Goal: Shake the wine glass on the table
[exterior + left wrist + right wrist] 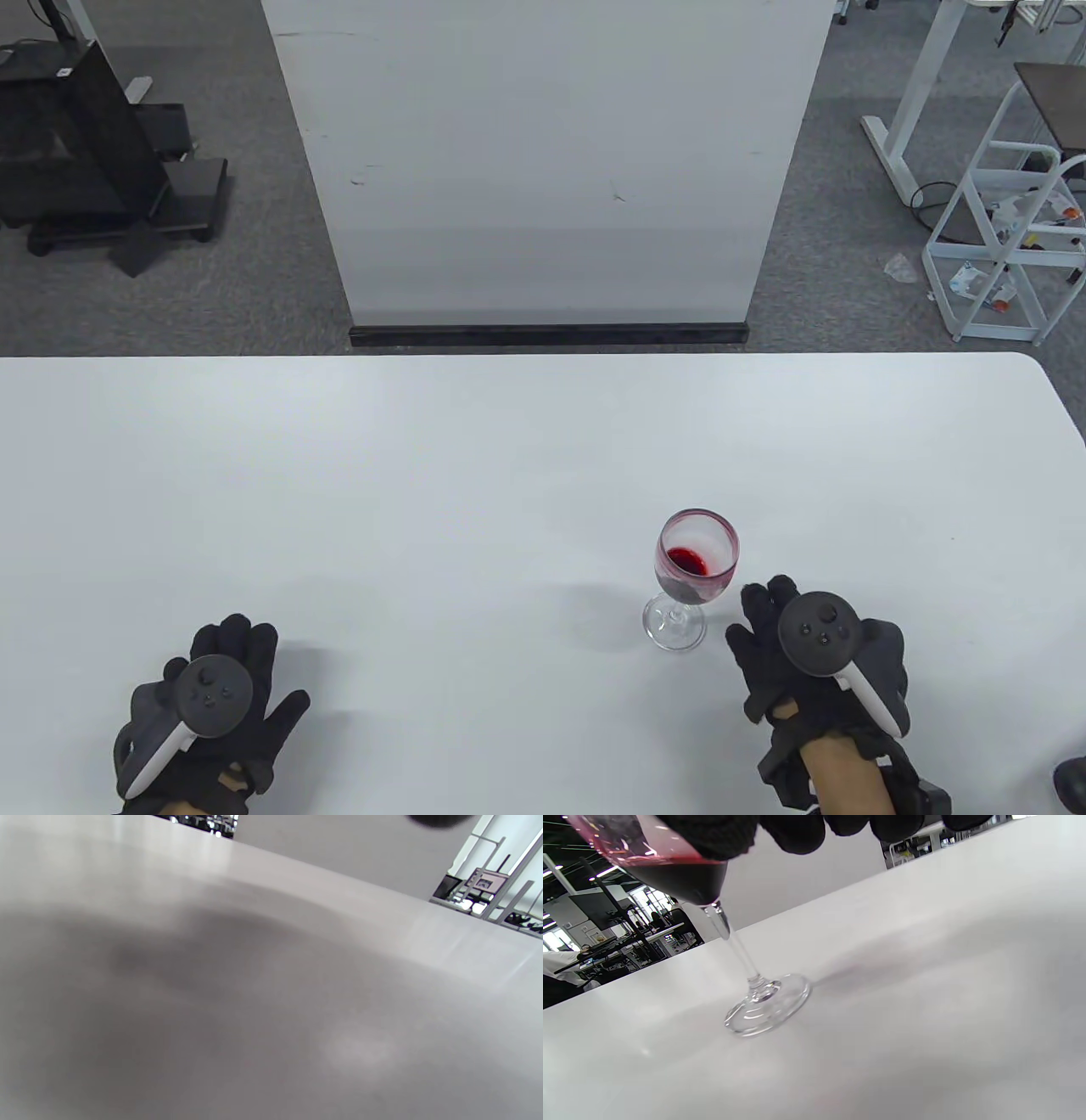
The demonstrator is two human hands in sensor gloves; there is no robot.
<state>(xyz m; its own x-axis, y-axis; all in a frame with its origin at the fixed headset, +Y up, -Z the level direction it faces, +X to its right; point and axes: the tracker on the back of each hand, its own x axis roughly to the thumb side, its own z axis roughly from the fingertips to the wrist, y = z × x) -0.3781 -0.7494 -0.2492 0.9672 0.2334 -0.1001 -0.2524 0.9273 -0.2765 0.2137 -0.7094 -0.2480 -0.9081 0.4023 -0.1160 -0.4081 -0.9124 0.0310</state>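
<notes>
Both hands — left hand (212,713), right hand (814,671) — wear black knit gloves; a dark round tracker with white handle straps each back; bare wrist skin shows.

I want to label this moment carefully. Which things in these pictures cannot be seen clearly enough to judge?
- Right hand against wine glass: touching or apart is unclear in the table view; in the right wrist view the fingers hide the bowl's upper part.
- Left hand: only a dark spot at the top edge of the left wrist view.
- Table: blurred in the left wrist view.
</notes>
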